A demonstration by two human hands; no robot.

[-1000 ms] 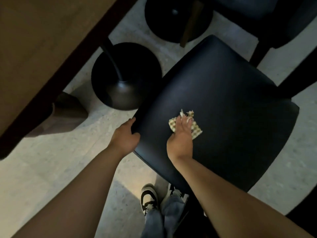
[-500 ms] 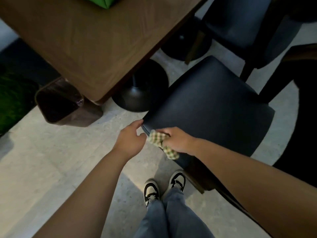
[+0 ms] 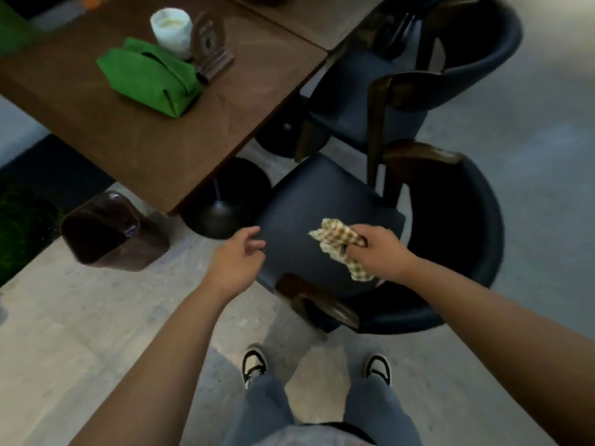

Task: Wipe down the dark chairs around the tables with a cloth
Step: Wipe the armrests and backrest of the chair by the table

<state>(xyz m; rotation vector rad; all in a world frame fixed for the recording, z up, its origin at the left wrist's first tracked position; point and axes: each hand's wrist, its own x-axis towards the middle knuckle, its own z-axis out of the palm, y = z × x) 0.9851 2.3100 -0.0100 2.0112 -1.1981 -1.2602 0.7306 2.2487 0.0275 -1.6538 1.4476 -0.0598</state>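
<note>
My right hand (image 3: pixel 380 252) bunches the cloth (image 3: pixel 341 246) above the chair (image 3: pixel 318 201) seat; left hand (image 3: pixel 236 259) relaxed beside it. Next I'd wipe its backrest.

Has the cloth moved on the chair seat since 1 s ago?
Yes. The cloth was pressed flat mid-seat; the right hand now holds it bunched up, toward the seat's near edge.

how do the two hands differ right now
The right hand grips the bunched checked cloth; the left hand holds nothing. The right hand's fingers are curled round the fabric, while the left hand's are loosely spread at the front corner of the near chair's seat. Both hover over that seat.
</note>
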